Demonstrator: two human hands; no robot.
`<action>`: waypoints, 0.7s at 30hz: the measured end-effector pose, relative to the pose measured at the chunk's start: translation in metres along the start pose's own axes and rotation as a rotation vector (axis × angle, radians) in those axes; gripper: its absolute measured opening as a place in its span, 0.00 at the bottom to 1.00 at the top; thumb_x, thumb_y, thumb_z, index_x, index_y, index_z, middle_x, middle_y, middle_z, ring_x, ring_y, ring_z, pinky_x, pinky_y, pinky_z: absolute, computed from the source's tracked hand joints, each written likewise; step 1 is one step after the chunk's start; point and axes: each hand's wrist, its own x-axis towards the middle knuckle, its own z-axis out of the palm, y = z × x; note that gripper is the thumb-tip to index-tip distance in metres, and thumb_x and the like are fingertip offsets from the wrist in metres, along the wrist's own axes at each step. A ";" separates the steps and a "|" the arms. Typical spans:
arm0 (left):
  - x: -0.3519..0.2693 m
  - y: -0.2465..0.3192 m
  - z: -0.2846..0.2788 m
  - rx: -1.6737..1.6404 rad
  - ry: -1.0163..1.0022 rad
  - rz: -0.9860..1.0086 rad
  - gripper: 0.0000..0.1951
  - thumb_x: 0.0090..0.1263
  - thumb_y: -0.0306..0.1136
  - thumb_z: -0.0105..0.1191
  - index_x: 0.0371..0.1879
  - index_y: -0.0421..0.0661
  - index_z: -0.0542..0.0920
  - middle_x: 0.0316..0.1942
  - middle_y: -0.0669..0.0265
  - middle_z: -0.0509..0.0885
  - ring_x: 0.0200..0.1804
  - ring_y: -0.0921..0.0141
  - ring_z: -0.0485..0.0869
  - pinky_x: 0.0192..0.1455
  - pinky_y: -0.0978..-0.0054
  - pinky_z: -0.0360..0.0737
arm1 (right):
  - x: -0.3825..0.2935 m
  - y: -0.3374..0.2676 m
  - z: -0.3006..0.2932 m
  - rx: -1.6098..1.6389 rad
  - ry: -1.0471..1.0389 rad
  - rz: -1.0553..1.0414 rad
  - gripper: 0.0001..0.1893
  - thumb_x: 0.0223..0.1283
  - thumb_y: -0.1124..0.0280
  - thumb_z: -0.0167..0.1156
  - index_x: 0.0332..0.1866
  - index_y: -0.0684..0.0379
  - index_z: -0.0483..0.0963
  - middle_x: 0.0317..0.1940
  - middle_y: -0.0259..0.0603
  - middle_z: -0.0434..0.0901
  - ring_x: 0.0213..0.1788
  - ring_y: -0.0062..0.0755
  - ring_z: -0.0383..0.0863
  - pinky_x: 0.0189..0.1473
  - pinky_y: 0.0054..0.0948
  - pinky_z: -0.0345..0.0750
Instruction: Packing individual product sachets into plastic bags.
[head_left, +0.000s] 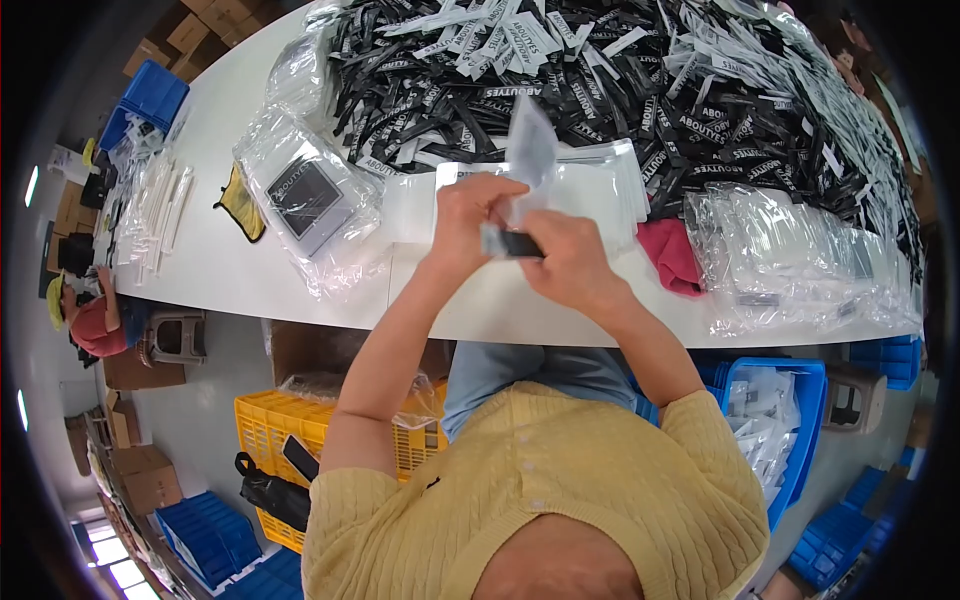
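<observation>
My left hand (469, 217) and my right hand (566, 255) meet over the near part of the white table (352, 300). Between them is a small black packet (519, 244), blurred, with my right fingers closed on it. A translucent plastic pouch (531, 150) stands up from between my hands; my left fingers pinch near its lower end, and it too is blurred. Under and behind my hands lie white plastic pouches (600, 187), spread in an overlapping stack. Beyond them rises a large heap of black and white printed packets (585, 90).
Clear bags of pouches (304, 195) lie at the left, near a yellow cloth (241, 206). A red cloth (671, 255) and more bagged pouches (795, 255) lie at the right. Below the table are a yellow crate (281, 420) and a blue bin (810, 442). A person (97, 322) sits far left.
</observation>
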 end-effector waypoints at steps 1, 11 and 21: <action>0.002 -0.005 -0.002 0.001 0.004 0.008 0.12 0.50 0.21 0.58 0.36 0.40 0.81 0.20 0.70 0.78 0.22 0.78 0.72 0.27 0.82 0.70 | -0.001 -0.003 0.001 0.047 -0.030 0.039 0.12 0.40 0.77 0.60 0.34 0.61 0.72 0.24 0.45 0.75 0.26 0.47 0.77 0.26 0.35 0.73; 0.014 0.002 -0.001 0.243 0.179 0.162 0.26 0.50 0.15 0.52 0.50 0.49 0.79 0.14 0.69 0.68 0.16 0.76 0.65 0.21 0.80 0.67 | 0.004 0.028 -0.001 0.069 0.079 0.333 0.10 0.47 0.74 0.63 0.33 0.65 0.72 0.23 0.48 0.74 0.23 0.42 0.75 0.27 0.28 0.72; 0.010 0.001 0.012 0.272 0.163 0.319 0.34 0.40 0.16 0.53 0.55 0.50 0.76 0.19 0.64 0.74 0.21 0.66 0.74 0.25 0.71 0.73 | 0.004 0.025 0.013 0.340 -0.093 0.526 0.15 0.62 0.61 0.52 0.42 0.65 0.71 0.27 0.48 0.77 0.27 0.43 0.78 0.31 0.36 0.75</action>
